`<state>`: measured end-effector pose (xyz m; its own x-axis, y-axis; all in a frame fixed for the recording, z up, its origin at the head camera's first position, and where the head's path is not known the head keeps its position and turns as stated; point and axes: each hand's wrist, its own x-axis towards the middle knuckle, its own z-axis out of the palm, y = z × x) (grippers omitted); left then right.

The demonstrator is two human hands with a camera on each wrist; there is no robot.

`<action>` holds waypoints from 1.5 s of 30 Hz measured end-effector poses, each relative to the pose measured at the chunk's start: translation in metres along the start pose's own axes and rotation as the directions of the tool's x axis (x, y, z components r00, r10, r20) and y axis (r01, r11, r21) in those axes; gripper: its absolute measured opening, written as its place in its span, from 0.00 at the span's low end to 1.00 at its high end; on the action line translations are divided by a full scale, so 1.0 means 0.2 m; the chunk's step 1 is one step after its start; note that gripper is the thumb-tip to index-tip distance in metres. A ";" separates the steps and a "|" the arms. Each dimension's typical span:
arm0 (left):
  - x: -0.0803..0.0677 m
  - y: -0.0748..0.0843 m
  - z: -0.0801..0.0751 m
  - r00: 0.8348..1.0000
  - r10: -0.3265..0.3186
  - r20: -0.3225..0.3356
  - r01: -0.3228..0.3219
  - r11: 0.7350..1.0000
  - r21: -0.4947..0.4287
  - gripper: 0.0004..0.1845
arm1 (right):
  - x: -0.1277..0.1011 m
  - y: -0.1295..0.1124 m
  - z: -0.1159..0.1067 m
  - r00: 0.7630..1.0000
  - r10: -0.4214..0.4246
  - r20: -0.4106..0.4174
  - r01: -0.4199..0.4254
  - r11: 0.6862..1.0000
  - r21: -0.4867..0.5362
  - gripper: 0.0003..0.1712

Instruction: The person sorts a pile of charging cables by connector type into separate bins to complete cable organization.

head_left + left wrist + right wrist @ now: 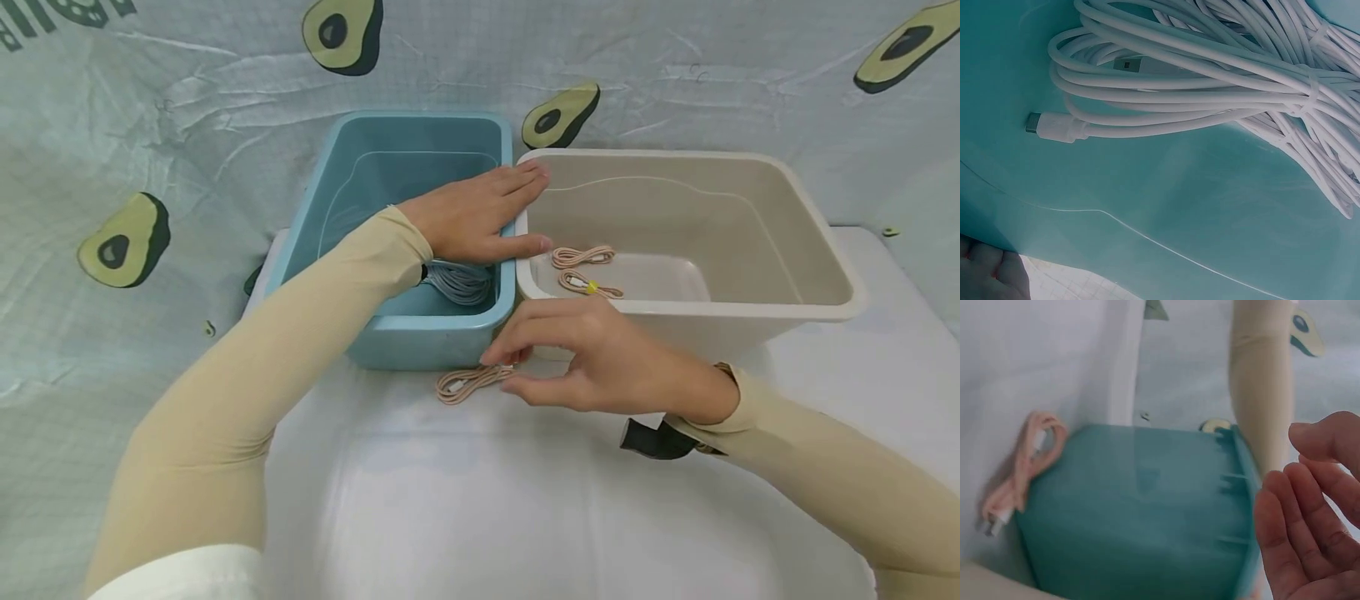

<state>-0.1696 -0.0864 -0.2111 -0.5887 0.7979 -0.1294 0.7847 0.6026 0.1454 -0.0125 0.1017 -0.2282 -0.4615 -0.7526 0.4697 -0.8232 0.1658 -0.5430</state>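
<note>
I read the pink cable (472, 382) as light and limp, a thin cord wound into a small flat hank, so I judge it will sag and perhaps loosen if lifted by one strand; the safer hold looks to be across the middle of the bundle, where all the loops lie together, rather than at the white plug end, which I see poking out in the right wrist view (994, 524). It looks soft, not fragile, and its matte sheath should not slip much between fingertips. It lies on the white table cover (480, 500), just in front of the blue tub (420, 342) and touching or nearly touching its front wall. My right hand (600, 358) hovers right over its near end, fingers slightly apart and gently curved, thumb below them, clamped on nothing that I can see; whether a fingertip already touches the cord I cannot tell. My left hand (472, 218) rests flat with straight fingers together across the rim where the blue tub meets the beige tub (825, 250). Inside the blue tub sits a bundle of white cables (1241, 81), tied with bands, and two more pink hanks (585, 268) lie on the beige tub's floor.
</note>
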 end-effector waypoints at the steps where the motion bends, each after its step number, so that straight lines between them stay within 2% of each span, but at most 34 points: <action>1: 0.00 0.00 0.00 1.000 0.001 0.000 -0.001 1.000 0.000 0.49 | -0.01 0.01 0.02 1.000 0.005 0.004 -0.005 1.000 -0.006 0.14; 9: 0.01 0.02 0.00 1.000 0.003 -0.002 -0.003 1.000 -0.004 0.49 | -0.08 0.12 0.20 0.999 0.039 -0.006 -0.038 0.999 0.026 0.16; 15: 0.03 0.04 0.00 1.000 0.013 -0.011 -0.013 1.000 -0.003 0.49 | -0.13 0.19 0.28 0.998 0.058 -0.015 -0.059 0.998 -0.026 0.18; 25: 0.03 0.04 0.00 1.000 0.004 -0.016 -0.004 1.000 0.009 0.48 | -0.16 0.28 0.34 0.989 0.143 -0.023 -0.144 0.985 -0.094 0.19; 37: 0.02 0.03 -0.01 1.000 0.005 -0.014 -0.005 1.000 0.002 0.48 | -0.18 0.36 0.38 0.970 0.244 0.002 -0.243 0.967 -0.074 0.20; 45: 0.00 0.00 0.00 1.000 -0.015 0.001 0.015 1.000 -0.012 0.48 | -0.17 0.40 0.43 0.974 0.222 0.045 -0.216 0.971 -0.098 0.21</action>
<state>-0.1684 -0.0863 -0.2111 -0.6003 0.7888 -0.1324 0.7734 0.6146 0.1552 -0.0342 0.0854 -0.3483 -0.6169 -0.7253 0.3056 -0.7321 0.3863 -0.5610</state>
